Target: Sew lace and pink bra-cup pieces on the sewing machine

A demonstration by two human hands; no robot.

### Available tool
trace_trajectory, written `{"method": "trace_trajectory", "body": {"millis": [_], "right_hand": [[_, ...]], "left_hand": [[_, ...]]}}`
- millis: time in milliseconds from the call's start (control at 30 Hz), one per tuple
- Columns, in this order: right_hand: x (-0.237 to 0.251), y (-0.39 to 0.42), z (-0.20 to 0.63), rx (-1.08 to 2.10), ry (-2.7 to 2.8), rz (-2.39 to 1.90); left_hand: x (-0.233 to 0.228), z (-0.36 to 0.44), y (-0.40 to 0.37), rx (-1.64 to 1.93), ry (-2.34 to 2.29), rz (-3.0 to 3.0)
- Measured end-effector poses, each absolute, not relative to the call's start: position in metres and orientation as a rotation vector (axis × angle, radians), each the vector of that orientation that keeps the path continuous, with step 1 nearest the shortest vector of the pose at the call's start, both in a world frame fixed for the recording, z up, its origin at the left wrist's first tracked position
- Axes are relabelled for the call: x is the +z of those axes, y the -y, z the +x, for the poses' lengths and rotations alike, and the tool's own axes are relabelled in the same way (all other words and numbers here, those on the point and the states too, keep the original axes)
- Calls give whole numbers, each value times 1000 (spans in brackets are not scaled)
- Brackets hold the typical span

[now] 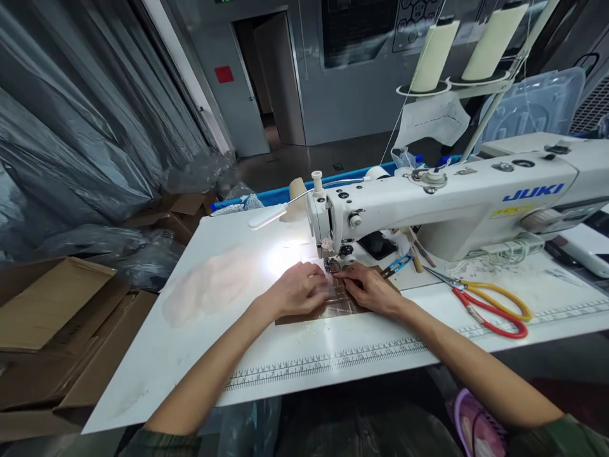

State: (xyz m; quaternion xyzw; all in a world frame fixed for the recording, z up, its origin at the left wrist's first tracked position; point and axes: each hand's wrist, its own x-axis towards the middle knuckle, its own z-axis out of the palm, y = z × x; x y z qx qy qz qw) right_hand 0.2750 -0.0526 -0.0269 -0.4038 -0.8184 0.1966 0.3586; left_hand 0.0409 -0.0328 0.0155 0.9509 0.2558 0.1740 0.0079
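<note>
Both hands lie flat on a brown fabric piece (339, 303) directly in front of the needle end of the white sewing machine (457, 200). The left hand (297, 291) presses it with spread, unclenched fingers; the right hand (368, 287) rests palm-down beside it, fingertips close to the presser foot, gripping nothing. To the right of the machine's head, red and yellow scissors (492, 306) lie on the white table (190, 343), near small blue snips (397, 265).
</note>
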Motion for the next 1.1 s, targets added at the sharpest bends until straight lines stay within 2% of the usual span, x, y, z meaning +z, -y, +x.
{"method": "trace_trajectory", "body": {"millis": [100,333,700,900,1100], "right_hand": [[-30,53,274,497,2153,-1027],[-30,54,274,513,2180,-1076],[-26,54,273,529,2183,-1116],[-26,54,274,521,2184,-1079],[-24,54,276,477,2205,-1089]], "left_hand": [[11,38,39,479,-673,2856],[-15,33,30,657,-727,2620],[-20,38,38,720,-814,2799],[-19,42,41,894,-854,2773],[-17,38,40,757,-787,2735]]}}
